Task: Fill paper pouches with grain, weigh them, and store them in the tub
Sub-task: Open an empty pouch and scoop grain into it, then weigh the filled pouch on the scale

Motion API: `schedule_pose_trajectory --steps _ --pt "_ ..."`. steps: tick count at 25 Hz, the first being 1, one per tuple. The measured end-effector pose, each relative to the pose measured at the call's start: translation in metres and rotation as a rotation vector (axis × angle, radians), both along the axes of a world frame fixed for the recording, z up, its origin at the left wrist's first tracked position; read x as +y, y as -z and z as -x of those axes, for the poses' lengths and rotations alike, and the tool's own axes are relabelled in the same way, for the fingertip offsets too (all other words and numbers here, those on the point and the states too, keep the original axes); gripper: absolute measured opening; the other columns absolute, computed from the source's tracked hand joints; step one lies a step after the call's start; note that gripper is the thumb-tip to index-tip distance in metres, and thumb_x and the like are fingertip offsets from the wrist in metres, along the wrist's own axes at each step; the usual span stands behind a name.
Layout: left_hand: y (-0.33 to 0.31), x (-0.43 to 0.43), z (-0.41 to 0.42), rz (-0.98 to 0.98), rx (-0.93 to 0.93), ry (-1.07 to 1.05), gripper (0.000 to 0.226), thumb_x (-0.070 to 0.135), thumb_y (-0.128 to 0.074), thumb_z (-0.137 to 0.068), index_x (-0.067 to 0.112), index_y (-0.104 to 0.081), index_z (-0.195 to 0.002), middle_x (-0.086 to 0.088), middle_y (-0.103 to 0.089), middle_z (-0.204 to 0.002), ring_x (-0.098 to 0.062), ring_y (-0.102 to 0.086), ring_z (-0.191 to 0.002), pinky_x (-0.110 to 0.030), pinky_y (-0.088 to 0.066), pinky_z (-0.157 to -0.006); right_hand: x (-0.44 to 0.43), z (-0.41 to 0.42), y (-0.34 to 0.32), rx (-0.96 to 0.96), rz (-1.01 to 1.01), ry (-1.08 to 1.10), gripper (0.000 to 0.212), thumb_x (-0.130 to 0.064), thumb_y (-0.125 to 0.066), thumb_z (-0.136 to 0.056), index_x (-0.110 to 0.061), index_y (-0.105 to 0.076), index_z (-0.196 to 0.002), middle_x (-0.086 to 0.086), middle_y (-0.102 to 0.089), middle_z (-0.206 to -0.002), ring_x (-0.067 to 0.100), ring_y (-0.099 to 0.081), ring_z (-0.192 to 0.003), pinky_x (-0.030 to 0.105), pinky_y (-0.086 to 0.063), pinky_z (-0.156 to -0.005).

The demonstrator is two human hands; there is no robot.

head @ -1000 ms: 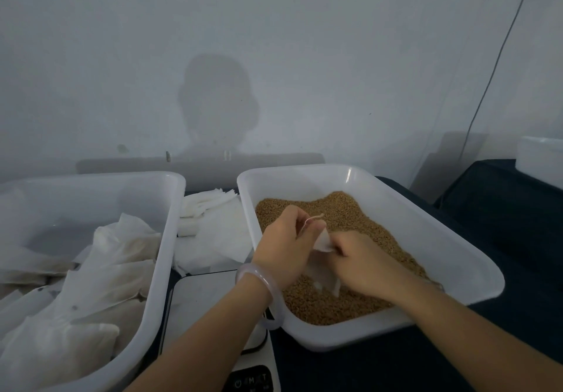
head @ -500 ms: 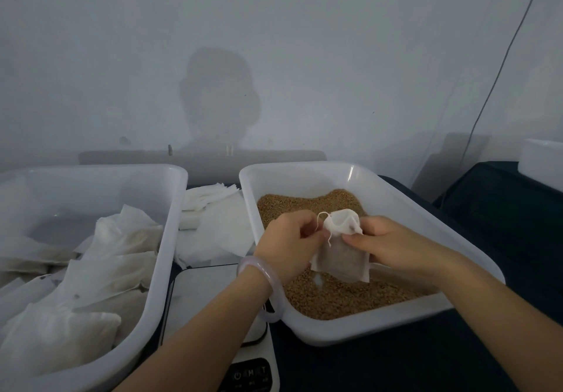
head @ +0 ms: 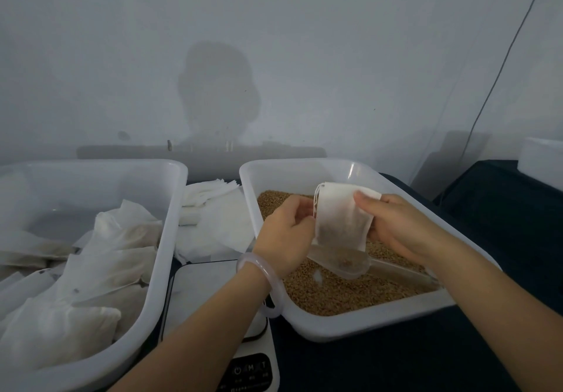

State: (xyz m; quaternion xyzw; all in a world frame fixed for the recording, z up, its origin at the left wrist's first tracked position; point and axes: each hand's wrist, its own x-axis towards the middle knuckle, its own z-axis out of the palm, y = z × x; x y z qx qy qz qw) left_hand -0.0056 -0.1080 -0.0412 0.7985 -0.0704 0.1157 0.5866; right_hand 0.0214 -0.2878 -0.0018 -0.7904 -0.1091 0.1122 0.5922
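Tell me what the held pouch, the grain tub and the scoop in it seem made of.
Pouch: thin white paper or non-woven fabric, matte; the dark fill shows through, and a string runs at its mouth. Grain tub: white plastic, smooth, faintly glossy, with a rounded moulded rim. Scoop: likely clear plastic; grain shows through its bowl.

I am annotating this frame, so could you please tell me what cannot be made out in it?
Head view:
The scale display: dim, blurred and clipped by the bottom edge.
Grain amount inside the paper pouch: the paper veils it.
Filled pouches in the left tub: some cut off by the left edge.
White box: cut off by the right edge.
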Motion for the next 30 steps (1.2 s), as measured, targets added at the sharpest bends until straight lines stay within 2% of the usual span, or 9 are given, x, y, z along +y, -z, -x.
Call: schedule_pose_trajectory --steps 6,10,14,19,22,24,27,28,30 --pt "-0.002 0.000 0.002 -0.054 0.001 -0.017 0.016 0.027 -0.049 -0.092 0.020 -0.062 -0.098 0.005 -0.064 -0.090 -0.015 -0.059 -0.086 -0.033 -0.049 -0.077 0.012 0.000 -0.003 0.045 -0.033 -0.025 0.037 -0.030 -0.048 -0.094 -0.001 -0.061 -0.114 0.019 -0.067 -0.111 0.033 -0.063 -0.106 0.044 -0.047 -0.097" --pt "-0.002 0.001 0.003 -0.099 -0.052 -0.004 0.020 0.028 -0.051 -0.093 0.011 -0.060 -0.086 -0.002 -0.059 -0.076 -0.018 -0.054 -0.069 -0.032 -0.046 -0.066 0.015 -0.001 -0.002 0.071 -0.123 -0.047 0.038 -0.028 -0.046 -0.094 -0.002 -0.058 -0.118 0.020 -0.067 -0.110 0.033 -0.064 -0.103 0.040 -0.052 -0.089" --pt "-0.001 0.002 0.000 -0.109 -0.064 -0.026 0.012 0.024 -0.052 -0.093 0.020 -0.056 -0.082 0.008 -0.054 -0.072 -0.011 -0.050 -0.067 -0.025 -0.042 -0.062 0.014 -0.006 0.003 0.028 0.022 -0.066 0.047 -0.039 -0.050 -0.086 -0.002 -0.063 -0.111 0.016 -0.069 -0.106 0.031 -0.065 -0.103 0.043 -0.048 -0.096" --pt "-0.009 0.001 0.003 -0.178 -0.004 -0.004 0.020 0.022 -0.053 -0.092 0.005 -0.056 -0.084 -0.002 -0.052 -0.073 -0.016 -0.046 -0.065 -0.026 -0.039 -0.060 0.012 -0.002 0.003 -0.082 0.167 -0.082 0.054 -0.055 -0.052 -0.073 -0.012 -0.069 -0.101 0.013 -0.070 -0.104 0.033 -0.063 -0.103 0.053 -0.042 -0.102" --pt "-0.034 0.018 0.013 -0.193 -0.064 -0.025 0.030 0.019 -0.057 -0.089 0.009 -0.044 -0.064 0.001 -0.041 -0.061 -0.009 -0.037 -0.054 -0.017 -0.032 -0.051 0.024 0.004 -0.013 -0.189 0.129 -0.056 0.050 -0.062 -0.053 -0.067 -0.027 -0.069 -0.098 0.001 -0.072 -0.105 0.024 -0.064 -0.104 0.050 -0.043 -0.101" --pt "-0.051 0.045 0.024 -0.341 -0.143 -0.045 0.037 0.019 -0.060 -0.086 0.015 -0.036 -0.059 0.004 -0.037 -0.056 -0.006 -0.034 -0.048 -0.014 -0.031 -0.047 0.041 0.009 -0.022 -0.267 0.146 -0.063 0.049 -0.070 -0.052 -0.061 -0.034 -0.069 -0.089 -0.009 -0.073 -0.095 0.016 -0.067 -0.095 0.043 -0.050 -0.092" --pt "-0.054 0.098 0.047 -0.604 -0.070 -0.045 0.026 0.023 -0.063 -0.083 0.005 -0.053 -0.068 -0.004 -0.052 -0.062 -0.013 -0.045 -0.059 -0.017 -0.034 -0.054 0.075 0.025 -0.025 -0.396 0.398 -0.261 0.046 -0.070 -0.047 -0.071 -0.028 -0.067 -0.074 -0.012 -0.065 -0.062 0.009 -0.057 -0.056 0.023 -0.045 -0.056" --pt "-0.052 0.115 0.054 -0.681 -0.021 -0.035 0.025 0.023 -0.063 -0.083 0.003 -0.056 -0.070 -0.006 -0.055 -0.064 -0.016 -0.047 -0.062 -0.021 -0.037 -0.057 0.087 0.030 -0.021 -0.426 0.462 -0.341 0.046 -0.064 -0.050 -0.078 -0.021 -0.067 -0.074 -0.007 -0.061 -0.058 0.012 -0.052 -0.050 0.022 -0.041 -0.051" --pt "-0.046 0.138 0.065 -0.806 0.054 0.001 0.025 0.024 -0.064 -0.083 0.001 -0.061 -0.073 -0.009 -0.060 -0.070 -0.021 -0.052 -0.067 -0.029 -0.042 -0.065 0.109 0.035 -0.012 -0.467 0.529 -0.446 0.050 -0.056 -0.053 -0.084 -0.008 -0.068 -0.081 0.008 -0.064 -0.068 0.025 -0.056 -0.058 0.033 -0.044 -0.055"
